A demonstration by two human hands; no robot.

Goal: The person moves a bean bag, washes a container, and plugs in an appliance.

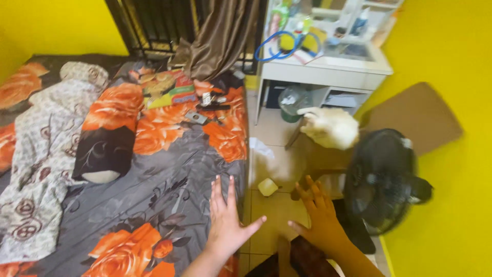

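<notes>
Left hand: the left hand [225,220] is open, fingers spread and pointing away from the person, palm down, over the near right edge of the bed; it grips nothing. Contact with the sheet cannot be told.
Right hand: the right hand [318,215] is open, fingers splayed, empty, held above the floor just right of the bed edge and just left of the fan.
Bed: the bed [169,179] carries a grey sheet printed with large orange flowers and fills the left half of the view.
Bolster: a bolster pillow [105,138] in an orange and black cover lies lengthwise on the bed, well apart from the hands.
Blanket: a crumpled patterned blanket [41,154], cream with dark red motifs, lies along the left side of the bed, beside the bolster.
Small items: a colourful printed package [166,87] and several small dark objects [210,105], too small to identify, lie at the far end of the bed.
Fan: a black floor fan [382,179] stands on the floor at the right, near the right hand.
Cat: a white fluffy cat [330,127] sits on the floor between the fan and the white worktop [328,72].
Floor: the tiled floor [271,205] bears a small pale cup-like object [267,186] just beyond the hands.
Wall: the yellow wall [451,215] bounds the right side, with a sheet of cardboard [415,115] leaning on it.
</notes>
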